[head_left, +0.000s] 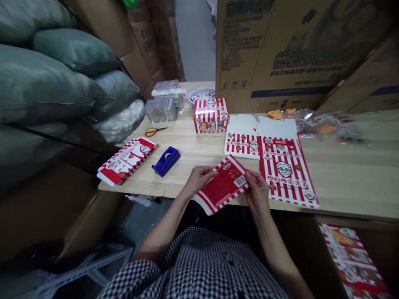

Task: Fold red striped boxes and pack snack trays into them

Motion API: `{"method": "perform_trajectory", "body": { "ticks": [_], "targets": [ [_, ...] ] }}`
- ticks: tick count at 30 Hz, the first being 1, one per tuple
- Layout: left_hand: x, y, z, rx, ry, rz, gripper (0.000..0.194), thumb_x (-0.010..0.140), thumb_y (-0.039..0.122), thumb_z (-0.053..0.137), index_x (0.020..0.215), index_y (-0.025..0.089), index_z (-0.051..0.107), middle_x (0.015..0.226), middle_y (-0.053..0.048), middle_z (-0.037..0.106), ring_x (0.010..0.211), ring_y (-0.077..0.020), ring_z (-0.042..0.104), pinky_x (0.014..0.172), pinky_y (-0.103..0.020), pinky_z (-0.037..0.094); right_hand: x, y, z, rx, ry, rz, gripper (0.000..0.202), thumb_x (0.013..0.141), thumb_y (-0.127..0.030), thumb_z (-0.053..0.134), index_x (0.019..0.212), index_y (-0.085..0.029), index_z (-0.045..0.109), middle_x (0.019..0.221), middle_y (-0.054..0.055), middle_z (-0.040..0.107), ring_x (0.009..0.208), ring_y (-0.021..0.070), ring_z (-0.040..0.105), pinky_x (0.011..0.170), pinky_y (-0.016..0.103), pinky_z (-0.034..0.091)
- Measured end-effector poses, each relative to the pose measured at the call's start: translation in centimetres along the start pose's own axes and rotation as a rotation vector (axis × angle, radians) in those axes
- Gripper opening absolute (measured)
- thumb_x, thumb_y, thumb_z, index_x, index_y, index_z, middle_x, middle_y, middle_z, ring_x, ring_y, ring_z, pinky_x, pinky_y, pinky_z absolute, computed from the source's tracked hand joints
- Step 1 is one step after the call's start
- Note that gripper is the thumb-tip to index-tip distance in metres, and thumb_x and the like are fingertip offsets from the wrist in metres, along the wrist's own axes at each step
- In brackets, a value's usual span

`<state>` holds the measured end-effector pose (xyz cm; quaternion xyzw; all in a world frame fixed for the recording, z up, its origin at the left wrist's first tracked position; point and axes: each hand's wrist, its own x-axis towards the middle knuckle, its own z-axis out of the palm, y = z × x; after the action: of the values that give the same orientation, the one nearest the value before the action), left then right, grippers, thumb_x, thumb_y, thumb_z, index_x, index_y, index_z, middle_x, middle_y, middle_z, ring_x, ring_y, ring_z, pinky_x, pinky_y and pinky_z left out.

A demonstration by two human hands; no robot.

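A folded red-and-white striped carton [222, 187] with a barcode is held between both hands over the table's front edge. My left hand [199, 179] pinches its upper left side; my right hand [258, 189] grips its right edge near the barcode. Just right of it lie flat printed carton sheets [284, 176] with white flaps. Behind stands an assembled striped box [211, 116]. To the left are a blue tape dispenser [166, 161], yellow-and-red scissors [155, 131] and a stack of folded cartons [127, 161].
Plastic-wrapped packs [161, 110] and a bowl [202, 92] of small packets sit at the back. Large cardboard boxes [268, 58] wall the rear right, near bagged orange pieces [326, 128]. Filled sacks [43, 79] pile up on the left. Printed packaging [353, 259] lies below, right.
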<state>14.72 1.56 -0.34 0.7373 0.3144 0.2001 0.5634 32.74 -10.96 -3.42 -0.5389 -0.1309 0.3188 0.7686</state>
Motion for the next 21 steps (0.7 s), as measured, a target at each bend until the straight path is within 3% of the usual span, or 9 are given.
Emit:
{"method": "perform_trajectory", "body": {
  "ticks": [3,5,8,10,12,15,18,21],
  "targets": [
    [2.0,-1.6,-0.6,0.253,-0.085,0.019,0.043,0.09,0.049,0.058,0.086,0.012,0.078,0.066,-0.001,0.069,0.063,-0.018,0.062,0.061,-0.026,0.045,0.0,2.2,-1.7,-0.065,-0.013,0.05,0.037,0.064,-0.038,0.087,0.089,-0.016,0.071,0.081,0.005,0.077,0.069,0.0187,0.071,0.07,0.036,0.059],
    [3.4,-2.3,-0.7,0.315,-0.091,0.01,0.036,0.085,0.046,0.065,0.081,0.013,0.078,0.067,-0.003,0.07,0.065,-0.02,0.063,0.065,-0.029,0.047,0.0,3.6,-2.4,-0.104,-0.005,0.061,0.039,0.061,-0.038,0.088,0.088,-0.015,0.07,0.074,0.005,0.075,0.064,0.0182,0.069,0.068,0.035,0.057],
    [4.1,-2.7,0.4,0.415,-0.005,0.025,0.03,0.085,0.035,0.068,0.105,0.014,0.076,0.107,-0.013,0.075,0.104,-0.0307,0.064,0.095,-0.04,0.047,0.3,5.6,-2.7,-0.148,0.064,0.015,0.042,0.063,-0.045,0.083,0.088,-0.016,0.066,0.072,0.003,0.073,0.064,0.0178,0.067,0.069,0.035,0.056],
    [3.4,-2.9,1.9,0.486,0.03,0.092,0.044,0.086,0.032,0.068,0.128,0.017,0.066,0.14,-0.016,0.059,0.134,-0.0349,0.047,0.113,-0.049,0.032,0.6,6.5,-2.4,-0.18,0.119,-0.046,0.041,0.067,-0.049,0.078,0.09,-0.017,0.064,0.075,0.002,0.073,0.068,0.018,0.067,0.072,0.035,0.056],
    [2.1,-3.4,3.5,0.607,-0.012,0.228,0.058,0.089,0.037,0.065,0.144,0.024,0.052,0.158,-0.011,0.041,0.149,-0.0332,0.028,0.121,-0.054,0.019,0.8,6.9,-2.1,-0.224,0.143,-0.116,0.039,0.072,-0.05,0.073,0.091,-0.018,0.063,0.079,0.003,0.073,0.072,0.0193,0.068,0.074,0.036,0.056],
    [0.5,-5.3,4.8,0.867,-0.028,0.362,0.059,0.097,0.04,0.052,0.154,0.032,0.035,0.163,-0.005,0.03,0.154,-0.0305,0.016,0.123,-0.057,0.014,0.6,6.4,-1.8,-0.322,0.099,-0.219,0.033,0.077,-0.049,0.07,0.091,-0.019,0.067,0.084,0.007,0.075,0.077,0.0231,0.07,0.075,0.039,0.057],
    [0.9,-7.3,4.5,1.024,0.01,0.397,0.058,0.099,0.039,0.047,0.155,0.032,0.032,0.163,-0.004,0.03,0.153,-0.03,0.019,0.122,-0.056,0.019,0.8,4.8,-2.2,-0.457,0.018,-0.316,0.03,0.074,-0.046,0.075,0.09,-0.02,0.073,0.092,0.009,0.077,0.088,0.0284,0.071,0.082,0.044,0.057],
    [1.9,-7.8,4.1,1.096,0.029,0.422,0.058,0.099,0.039,0.046,0.154,0.032,0.032,0.162,-0.004,0.031,0.152,-0.0319,0.023,0.12,-0.059,0.025,3.3,1.7,-3.5,-0.598,0.0,-0.39,0.028,0.074,-0.044,0.077,0.092,-0.023,0.077,0.097,0.009,0.078,0.096,0.0312,0.071,0.089,0.048,0.055]
  ]
}}
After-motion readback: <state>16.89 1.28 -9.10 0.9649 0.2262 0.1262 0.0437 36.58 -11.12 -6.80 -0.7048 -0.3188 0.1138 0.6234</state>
